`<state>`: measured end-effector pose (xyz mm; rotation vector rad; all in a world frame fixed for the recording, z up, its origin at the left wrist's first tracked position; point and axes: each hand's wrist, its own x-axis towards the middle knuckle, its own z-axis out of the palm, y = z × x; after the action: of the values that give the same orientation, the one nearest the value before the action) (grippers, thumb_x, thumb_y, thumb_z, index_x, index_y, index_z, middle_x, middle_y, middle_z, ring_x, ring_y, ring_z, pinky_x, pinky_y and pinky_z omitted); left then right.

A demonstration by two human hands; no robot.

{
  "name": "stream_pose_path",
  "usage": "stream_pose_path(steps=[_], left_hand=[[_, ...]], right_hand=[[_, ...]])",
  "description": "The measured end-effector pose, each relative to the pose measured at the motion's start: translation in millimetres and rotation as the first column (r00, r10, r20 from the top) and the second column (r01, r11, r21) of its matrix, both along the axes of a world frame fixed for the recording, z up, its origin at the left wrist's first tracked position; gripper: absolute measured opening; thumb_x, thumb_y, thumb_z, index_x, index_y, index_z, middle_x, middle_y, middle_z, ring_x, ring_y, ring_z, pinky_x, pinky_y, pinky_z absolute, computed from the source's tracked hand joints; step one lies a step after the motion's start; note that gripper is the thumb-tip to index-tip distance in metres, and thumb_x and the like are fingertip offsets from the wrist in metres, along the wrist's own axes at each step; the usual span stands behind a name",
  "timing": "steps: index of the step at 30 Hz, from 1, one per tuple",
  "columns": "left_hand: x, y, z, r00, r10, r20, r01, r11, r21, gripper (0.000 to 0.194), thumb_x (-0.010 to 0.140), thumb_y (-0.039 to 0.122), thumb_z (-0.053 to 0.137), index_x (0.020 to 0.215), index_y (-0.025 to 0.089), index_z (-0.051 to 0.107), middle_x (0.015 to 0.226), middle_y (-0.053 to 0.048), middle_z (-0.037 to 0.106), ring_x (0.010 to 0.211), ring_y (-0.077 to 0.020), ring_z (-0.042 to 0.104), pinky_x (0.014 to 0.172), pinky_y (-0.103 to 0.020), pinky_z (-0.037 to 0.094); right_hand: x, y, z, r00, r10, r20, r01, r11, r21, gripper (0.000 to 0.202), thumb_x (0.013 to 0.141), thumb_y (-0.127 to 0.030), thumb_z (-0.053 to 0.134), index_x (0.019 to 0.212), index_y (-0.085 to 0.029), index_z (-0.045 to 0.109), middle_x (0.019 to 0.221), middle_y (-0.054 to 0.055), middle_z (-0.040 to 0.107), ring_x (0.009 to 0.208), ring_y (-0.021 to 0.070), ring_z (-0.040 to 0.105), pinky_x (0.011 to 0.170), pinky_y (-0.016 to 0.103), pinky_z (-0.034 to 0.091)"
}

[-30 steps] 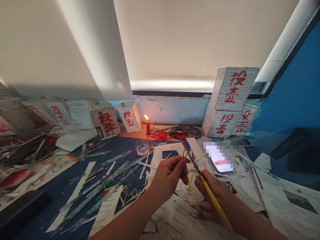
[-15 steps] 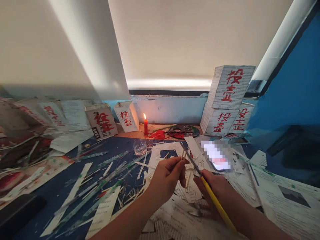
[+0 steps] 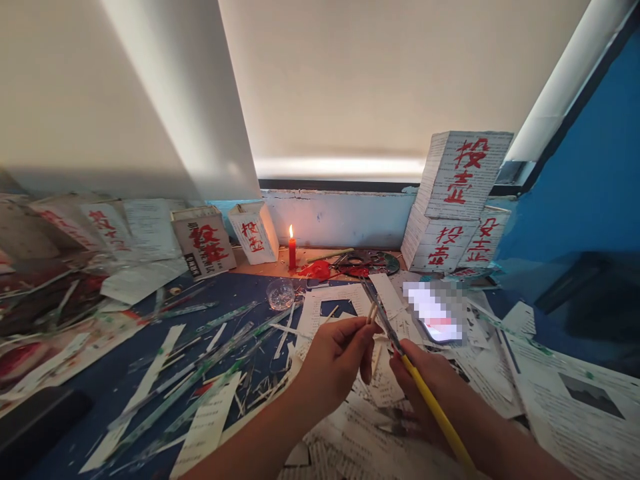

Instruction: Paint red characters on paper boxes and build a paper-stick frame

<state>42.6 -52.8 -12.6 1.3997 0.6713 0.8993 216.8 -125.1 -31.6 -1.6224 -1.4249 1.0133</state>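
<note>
My left hand (image 3: 343, 353) is closed in a pinch, and pale thin sticks (image 3: 371, 312) poke up from between its thumb and finger. In my right hand (image 3: 425, 367) is a yellow-handled metal tool (image 3: 433, 397), long and slim. Its grey metal end points up and away, passing close beside the stick tips; whether it touches them I cannot tell. Sheets of printed paper (image 3: 340, 417) lie beneath both hands. Beyond the hands, a lit red candle (image 3: 293, 255) stands upright near the wall.
Paper-covered boxes with red characters (image 3: 463, 175) are stacked at right; more boxes (image 3: 203, 241) stand at left. A lit phone (image 3: 434, 317) lies right of the hands. A clear glass dish (image 3: 281, 295) sits ahead. Paper strips and green-stained pieces (image 3: 180, 393) litter the blue surface at left.
The metal end of the yellow-handled tool has shifted slightly and now looks split in two at the tip. The sticks and my left hand have moved a little to the right.
</note>
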Motion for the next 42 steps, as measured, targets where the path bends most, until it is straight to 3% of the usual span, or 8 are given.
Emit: stream_pose_path(steps=[9,15,18,21,29,34,38,42], left_hand=[[3,0,5.8,0.991,-0.024,0.128,0.035,0.996,-0.083,0.035,0.091,0.046,0.064,0.086,0.012,0.070,0.055,0.004,0.051,0.044,-0.0082,0.050,0.046,-0.021,0.044],[-2,4,9.1,0.975,-0.034,0.220,0.058,0.992,-0.108,0.030,0.091,0.042,0.065,0.093,0.013,0.068,0.060,0.003,0.056,0.047,-0.0094,0.056,0.049,-0.023,0.049],[-2,4,8.1,0.966,-0.065,0.252,0.096,0.989,-0.111,0.029,0.092,0.041,0.064,0.094,0.013,0.067,0.064,0.000,0.059,0.050,-0.0103,0.058,0.052,-0.024,0.051],[-1,3,7.7,0.960,-0.121,0.252,0.152,0.982,-0.108,0.030,0.093,0.042,0.063,0.095,0.012,0.067,0.069,-0.002,0.062,0.055,-0.0119,0.062,0.056,-0.027,0.053],[2,-1,6.0,0.986,-0.112,0.125,0.120,0.991,-0.059,0.031,0.097,0.041,0.056,0.103,0.013,0.066,0.077,-0.003,0.065,0.057,-0.0113,0.063,0.058,-0.025,0.050],[4,-2,0.8,0.990,-0.140,-0.004,0.140,0.990,-0.004,0.030,0.099,0.040,0.051,0.101,0.014,0.065,0.078,-0.004,0.066,0.060,-0.0122,0.061,0.059,-0.026,0.049],[3,-6,-2.4,0.960,-0.156,-0.231,0.193,0.971,0.144,0.036,0.101,0.041,0.045,0.087,0.015,0.066,0.067,-0.003,0.063,0.063,-0.0137,0.060,0.063,-0.026,0.047],[3,-8,-5.2,0.933,-0.158,-0.323,0.250,0.932,0.264,0.035,0.103,0.039,0.041,0.088,0.016,0.065,0.070,-0.003,0.064,0.063,-0.0134,0.061,0.064,-0.026,0.047]], right_hand=[[-2,2,-1.7,0.998,-0.056,-0.023,0.055,0.997,-0.056,0.039,0.095,-0.055,0.045,0.080,-0.022,0.060,0.066,0.000,0.060,0.050,0.0133,0.049,0.041,0.022,0.040],[2,6,12.1,0.991,-0.036,0.126,0.020,0.992,0.128,0.036,0.090,-0.057,0.057,0.078,-0.023,0.058,0.064,-0.001,0.057,0.054,0.0134,0.047,0.044,0.022,0.039],[2,10,12.4,0.989,-0.139,0.059,0.139,0.990,0.008,0.043,0.090,-0.063,0.052,0.076,-0.023,0.054,0.056,-0.004,0.048,0.048,0.0120,0.043,0.040,0.022,0.035],[3,15,8.1,0.988,-0.154,-0.008,0.153,0.988,-0.029,0.046,0.090,-0.066,0.052,0.073,-0.022,0.052,0.054,-0.004,0.049,0.046,0.0118,0.044,0.042,0.023,0.036],[13,15,2.9,0.999,-0.040,-0.026,0.043,0.990,0.133,0.038,0.091,-0.058,0.058,0.085,-0.021,0.055,0.064,-0.005,0.048,0.054,0.0113,0.044,0.049,0.023,0.038],[10,14,7.8,0.989,-0.038,-0.142,0.074,0.962,0.262,0.030,0.087,-0.048,0.068,0.092,-0.022,0.054,0.078,-0.002,0.056,0.066,0.0132,0.052,0.057,0.024,0.044],[11,15,14.2,0.977,-0.138,-0.160,0.188,0.915,0.357,0.028,0.085,-0.044,0.073,0.092,-0.023,0.056,0.075,-0.003,0.057,0.061,0.0123,0.052,0.056,0.024,0.046],[15,15,18.8,0.988,-0.096,-0.118,0.135,0.913,0.386,0.025,0.085,-0.042,0.073,0.095,-0.023,0.061,0.074,-0.003,0.060,0.061,0.0127,0.055,0.057,0.025,0.049]])
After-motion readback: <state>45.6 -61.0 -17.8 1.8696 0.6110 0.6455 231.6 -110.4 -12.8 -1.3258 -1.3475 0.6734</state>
